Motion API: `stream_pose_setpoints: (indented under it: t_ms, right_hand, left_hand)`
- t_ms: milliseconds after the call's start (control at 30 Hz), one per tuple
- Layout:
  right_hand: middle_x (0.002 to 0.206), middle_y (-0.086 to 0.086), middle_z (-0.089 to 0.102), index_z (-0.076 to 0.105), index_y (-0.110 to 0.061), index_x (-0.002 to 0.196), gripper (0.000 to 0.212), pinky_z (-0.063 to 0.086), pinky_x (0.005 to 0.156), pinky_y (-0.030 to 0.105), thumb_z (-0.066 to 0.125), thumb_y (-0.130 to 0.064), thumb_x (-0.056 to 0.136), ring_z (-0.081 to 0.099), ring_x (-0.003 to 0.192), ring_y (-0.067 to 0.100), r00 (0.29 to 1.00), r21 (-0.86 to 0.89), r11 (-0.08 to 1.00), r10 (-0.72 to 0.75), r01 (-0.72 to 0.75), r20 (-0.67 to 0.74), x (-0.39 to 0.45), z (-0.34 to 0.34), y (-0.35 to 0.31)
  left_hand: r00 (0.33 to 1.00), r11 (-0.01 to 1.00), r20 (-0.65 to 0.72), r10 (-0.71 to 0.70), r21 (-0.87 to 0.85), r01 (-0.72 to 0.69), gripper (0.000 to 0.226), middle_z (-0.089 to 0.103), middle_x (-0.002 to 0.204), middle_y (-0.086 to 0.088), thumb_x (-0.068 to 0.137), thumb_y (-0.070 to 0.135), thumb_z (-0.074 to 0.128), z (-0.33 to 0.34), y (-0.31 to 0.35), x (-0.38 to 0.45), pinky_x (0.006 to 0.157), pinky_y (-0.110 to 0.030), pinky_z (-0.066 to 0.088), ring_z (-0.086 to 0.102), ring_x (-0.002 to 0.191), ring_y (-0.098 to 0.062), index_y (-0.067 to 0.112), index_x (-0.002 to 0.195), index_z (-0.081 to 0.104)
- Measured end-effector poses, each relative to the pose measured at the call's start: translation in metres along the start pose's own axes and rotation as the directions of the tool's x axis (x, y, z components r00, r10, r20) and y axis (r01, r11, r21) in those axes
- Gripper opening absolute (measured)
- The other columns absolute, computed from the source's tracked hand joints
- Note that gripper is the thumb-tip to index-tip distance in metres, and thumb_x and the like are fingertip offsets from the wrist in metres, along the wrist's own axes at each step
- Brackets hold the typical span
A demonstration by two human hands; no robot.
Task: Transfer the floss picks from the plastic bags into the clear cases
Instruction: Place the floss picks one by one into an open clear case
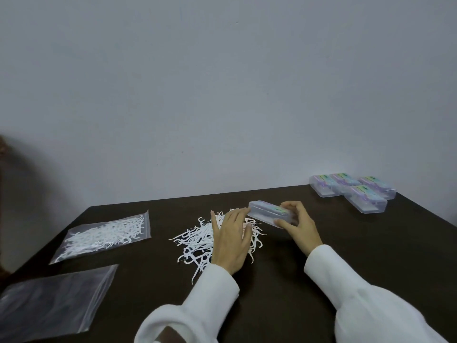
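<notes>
A loose pile of white floss picks [195,240] lies on the dark table [346,243] in the middle. My left hand [231,240] hovers over the pile with fingers stretched forward, its fingertips at the left end of a clear case [265,214]. My right hand [296,225] grips that case at its right end, thumb in front and fingers on top, holding it tilted just above the table. A sealed plastic bag of floss picks [106,235] lies to the left. An empty plastic bag [54,303] lies flat at the near left.
Several clear cases [351,191] with coloured labels stand grouped at the table's back right corner, against a plain wall. The table's right edge slopes down past them. A dark brown object shows at the far left edge of the view.
</notes>
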State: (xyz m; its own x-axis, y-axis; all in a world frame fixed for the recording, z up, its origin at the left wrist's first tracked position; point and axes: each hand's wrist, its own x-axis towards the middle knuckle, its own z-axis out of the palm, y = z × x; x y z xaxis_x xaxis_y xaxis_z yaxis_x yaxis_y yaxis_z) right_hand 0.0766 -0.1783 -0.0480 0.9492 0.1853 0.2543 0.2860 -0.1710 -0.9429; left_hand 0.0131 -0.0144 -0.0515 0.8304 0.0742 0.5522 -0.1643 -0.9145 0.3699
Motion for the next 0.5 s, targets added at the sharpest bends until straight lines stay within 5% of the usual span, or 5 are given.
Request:
stream_pose_setpoints:
  t_ms: [167, 267, 367, 500]
  right_hand:
    - [0.110, -0.004, 0.058, 0.053, -0.022, 0.105, 0.032, 0.044, 0.088, 0.020, 0.068, -0.008, 0.080, 0.056, 0.104, 0.012, 0.999, 0.194, 0.980, -0.050, 0.045, 0.018, 0.001, 0.003, -0.006]
    - [0.112, -0.002, 0.060, 0.054, -0.022, 0.104, 0.032, 0.047, 0.082, 0.016, 0.068, -0.007, 0.079, 0.056, 0.105, 0.007, 0.993, 0.236, 0.970, -0.077, 0.053, 0.091, 0.000, 0.005, -0.010]
    - [0.113, -0.003, 0.061, 0.055, -0.020, 0.105, 0.043, 0.049, 0.078, 0.011, 0.075, -0.026, 0.067, 0.058, 0.103, 0.003, 0.987, 0.294, 0.954, -0.100, 0.059, 0.128, -0.001, 0.006, -0.013]
    - [0.110, -0.010, 0.061, 0.058, -0.022, 0.103, 0.049, 0.046, 0.093, 0.024, 0.069, -0.042, 0.059, 0.058, 0.105, 0.005, 0.981, 0.293, 0.955, -0.102, 0.050, 0.165, -0.002, 0.005, -0.016]
  left_hand:
    - [0.990, 0.978, -0.022, -0.141, -0.157, 0.135, 0.044, 0.043, 0.141, 0.012, 0.100, 0.045, 0.030, -0.002, -0.004, 0.003, 0.116, -0.033, -0.008, 0.030, 0.134, -0.002, 0.028, 0.139, 0.038]
    - [0.984, 0.954, 0.074, -0.160, -0.244, 0.173, 0.051, 0.039, 0.144, 0.010, 0.098, 0.051, 0.026, -0.004, -0.006, 0.004, 0.118, -0.037, 0.005, 0.028, 0.136, -0.007, 0.028, 0.142, 0.034]
    - [0.975, 0.841, 0.152, -0.164, -0.495, 0.219, 0.054, 0.045, 0.139, 0.011, 0.091, 0.059, 0.030, -0.010, -0.004, 0.006, 0.109, -0.031, 0.029, 0.038, 0.128, -0.005, 0.034, 0.138, 0.036]
    - [0.970, 0.675, 0.141, -0.198, -0.698, 0.239, 0.047, 0.053, 0.127, 0.015, 0.088, 0.052, 0.051, -0.020, 0.002, 0.008, 0.094, -0.018, 0.041, 0.049, 0.115, 0.005, 0.032, 0.130, 0.045]
